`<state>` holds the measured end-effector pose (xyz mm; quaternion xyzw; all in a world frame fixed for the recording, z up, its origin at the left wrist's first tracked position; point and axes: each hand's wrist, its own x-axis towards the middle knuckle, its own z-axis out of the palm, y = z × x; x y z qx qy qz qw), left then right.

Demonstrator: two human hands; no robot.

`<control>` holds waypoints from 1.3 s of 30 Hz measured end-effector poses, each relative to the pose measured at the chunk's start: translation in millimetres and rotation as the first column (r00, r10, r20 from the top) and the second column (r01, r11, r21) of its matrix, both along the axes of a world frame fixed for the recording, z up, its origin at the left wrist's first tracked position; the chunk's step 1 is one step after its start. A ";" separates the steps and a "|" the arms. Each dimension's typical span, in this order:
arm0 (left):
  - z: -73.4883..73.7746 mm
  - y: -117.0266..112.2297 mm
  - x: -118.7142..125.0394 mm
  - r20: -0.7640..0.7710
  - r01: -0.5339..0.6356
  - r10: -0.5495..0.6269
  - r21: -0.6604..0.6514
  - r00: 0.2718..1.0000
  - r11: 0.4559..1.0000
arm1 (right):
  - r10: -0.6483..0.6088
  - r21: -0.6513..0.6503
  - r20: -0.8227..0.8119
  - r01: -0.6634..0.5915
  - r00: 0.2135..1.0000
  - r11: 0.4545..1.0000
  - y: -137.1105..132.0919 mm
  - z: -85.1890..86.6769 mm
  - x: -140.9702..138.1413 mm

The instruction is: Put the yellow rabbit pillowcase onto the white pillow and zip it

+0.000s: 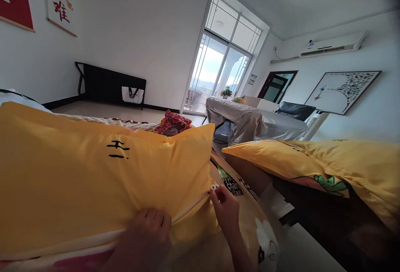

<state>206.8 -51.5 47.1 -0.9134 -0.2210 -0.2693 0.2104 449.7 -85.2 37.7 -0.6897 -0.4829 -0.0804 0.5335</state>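
Gripping with left hand [147,229] the near edge of a yellow rectangular cloth pillow [78,180], laid lengthwise left to right, lettered side in view; pinching with right hand [226,206] at its right corner.

Yellow pillow [75,180], marked "Hi", pale seam along near edge; left hand [148,234] gripping that edge, right hand [227,207] with fingers pinched at the seam's far end. Second yellow pillow [365,163], at right. Red plaid cloth [175,120], beyond. Surface [250,118], silver-covered, bearing potted plant [226,92]. Air conditioner [334,46], wall-mounted.
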 end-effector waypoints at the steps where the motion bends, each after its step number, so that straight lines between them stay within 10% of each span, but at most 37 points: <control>1: 1.4 0.4 -0.6 -0.036 -0.011 0.010 -0.027 0.999 1.000 | 0.056 0.021 -0.088 -0.055 0.995 0.998 -1.0 0.3 2.9; 6: 9.7 0.1 -1.1 -0.192 -0.095 0.059 -0.184 0.980 0.978 | 0.210 0.135 -0.309 -0.176 0.927 0.975 -6.5 -4.4 17.4; 13: 13.6 0.0 -1.9 -0.257 -0.117 0.051 -0.246 0.965 0.962 | 0.359 -0.044 -0.229 -0.378 0.905 0.925 5.8 -19.5 12.2; 23: 48.1 57.2 -20.6 -0.086 0.004 -0.041 -0.397 0.995 0.918 | 0.155 -0.050 -0.132 -0.163 0.979 0.985 58.9 -21.2 3.7; 30: 17.4 112.0 -138.3 0.184 -0.093 0.162 -0.334 0.969 0.938 | 0.212 -0.117 -0.154 -0.231 0.965 0.966 59.8 -42.0 32.0; 34: -3.7 130.8 -218.4 0.237 -0.336 0.488 -0.479 0.840 0.811 | 0.260 -0.207 -0.117 -0.280 0.958 0.938 59.7 -50.7 50.8; 37: -3.3 132.5 -241.6 0.223 -0.357 0.595 -0.621 0.773 0.697 | 0.298 -0.138 0.065 -0.287 0.952 0.948 70.7 -37.3 46.0; 39: 3.2 130.4 -240.5 0.230 -0.326 0.547 -0.600 0.805 0.731 | 0.346 -0.101 0.211 -0.332 0.914 0.938 83.0 -22.5 36.0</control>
